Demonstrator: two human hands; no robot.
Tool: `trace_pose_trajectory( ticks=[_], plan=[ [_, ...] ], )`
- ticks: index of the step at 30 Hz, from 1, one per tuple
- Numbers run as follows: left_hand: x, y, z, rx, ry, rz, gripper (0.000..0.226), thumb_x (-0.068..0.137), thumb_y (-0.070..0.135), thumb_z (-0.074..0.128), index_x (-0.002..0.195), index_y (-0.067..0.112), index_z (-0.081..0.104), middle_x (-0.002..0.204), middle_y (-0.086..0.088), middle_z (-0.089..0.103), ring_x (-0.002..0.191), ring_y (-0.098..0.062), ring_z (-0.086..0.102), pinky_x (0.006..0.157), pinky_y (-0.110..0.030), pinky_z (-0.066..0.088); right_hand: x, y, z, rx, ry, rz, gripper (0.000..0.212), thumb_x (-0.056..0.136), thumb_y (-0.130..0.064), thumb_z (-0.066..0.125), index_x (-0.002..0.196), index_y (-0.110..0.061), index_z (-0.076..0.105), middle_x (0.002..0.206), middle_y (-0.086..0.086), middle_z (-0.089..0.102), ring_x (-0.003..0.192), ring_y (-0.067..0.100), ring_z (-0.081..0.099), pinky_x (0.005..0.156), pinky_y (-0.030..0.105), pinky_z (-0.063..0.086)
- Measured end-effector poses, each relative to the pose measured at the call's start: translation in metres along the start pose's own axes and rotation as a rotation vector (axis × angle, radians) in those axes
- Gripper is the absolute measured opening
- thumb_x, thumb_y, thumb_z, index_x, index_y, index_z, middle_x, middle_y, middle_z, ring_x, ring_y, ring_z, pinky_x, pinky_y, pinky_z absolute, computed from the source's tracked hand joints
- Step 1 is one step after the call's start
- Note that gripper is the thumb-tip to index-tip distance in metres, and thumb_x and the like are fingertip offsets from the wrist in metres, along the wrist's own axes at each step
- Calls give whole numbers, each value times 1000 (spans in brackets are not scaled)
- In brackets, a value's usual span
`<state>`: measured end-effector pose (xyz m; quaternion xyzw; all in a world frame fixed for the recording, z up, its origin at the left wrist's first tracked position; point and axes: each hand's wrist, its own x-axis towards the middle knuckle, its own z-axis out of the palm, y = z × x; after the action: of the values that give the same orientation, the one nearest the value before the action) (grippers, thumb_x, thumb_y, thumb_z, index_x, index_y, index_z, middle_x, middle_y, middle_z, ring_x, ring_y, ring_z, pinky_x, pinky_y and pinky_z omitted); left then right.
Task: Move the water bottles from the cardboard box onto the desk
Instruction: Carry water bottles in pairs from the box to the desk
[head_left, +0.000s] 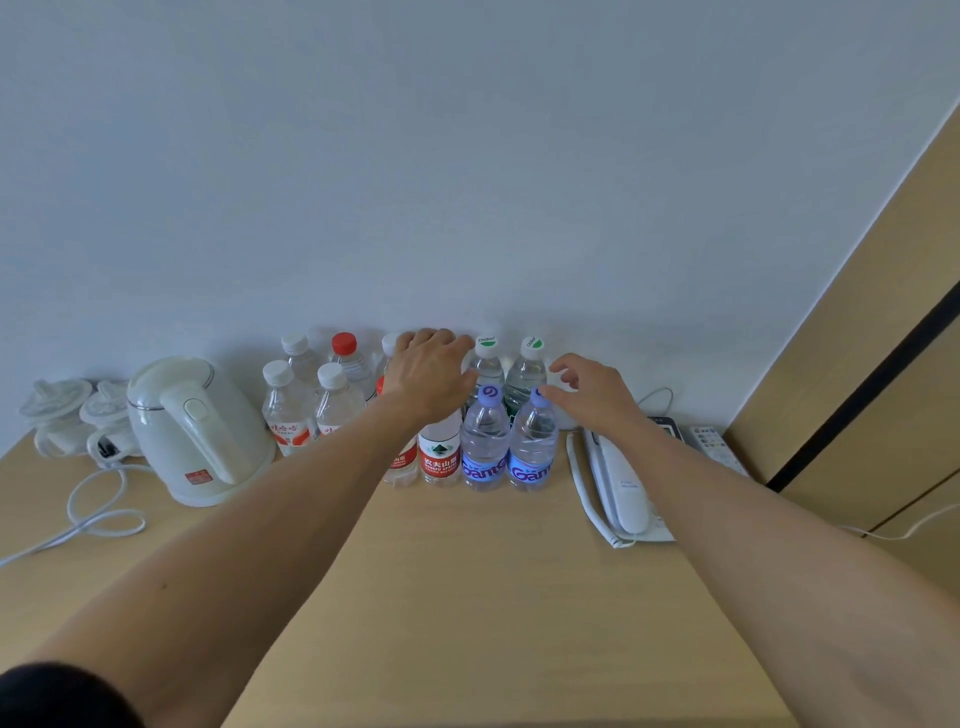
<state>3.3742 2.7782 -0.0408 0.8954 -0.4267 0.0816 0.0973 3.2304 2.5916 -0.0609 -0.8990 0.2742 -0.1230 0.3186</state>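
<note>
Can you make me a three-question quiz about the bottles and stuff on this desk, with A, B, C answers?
1. Where is the kettle?
A. left of the water bottles
B. right of the telephone
C. behind the bottles

2. What colour are the caps of the two front bottles with blue labels?
A. red
B. purple
C. green

3. What is the right hand doing?
A. gripping the telephone
B. holding a bottle in the air
C. hovering with loose fingers by the bottles, holding nothing

Answers: 1 A, the kettle stands at the left end of the desk. 2 B, both caps look purple. 3 C, its fingers curl loosely beside a cap, and the telephone lies untouched.
</note>
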Motion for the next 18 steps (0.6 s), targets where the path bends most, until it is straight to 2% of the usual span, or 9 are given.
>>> trace_pose_trajectory(
  ticks=[8, 18],
  plan=[
    [27, 7, -20, 45, -19, 9, 48, 102, 45, 43, 145, 25, 47, 141, -4, 57, 130, -28, 50, 109, -44, 34, 0, -9, -36, -258, 28, 13, 46, 100, -44, 51, 140, -21, 51, 136, 7, 59, 124, 27, 53, 98, 36, 45],
    [38, 59, -19, 52, -42, 163, 50, 101, 46, 44, 146, 26, 46, 138, -4, 58, 128, -28, 50, 109, -44, 33, -30, 1, -57, -344, 66, 95, 53, 101, -45, 50, 148, -23, 42, 143, 8, 53, 131, 29, 48, 101, 38, 42]
  ],
)
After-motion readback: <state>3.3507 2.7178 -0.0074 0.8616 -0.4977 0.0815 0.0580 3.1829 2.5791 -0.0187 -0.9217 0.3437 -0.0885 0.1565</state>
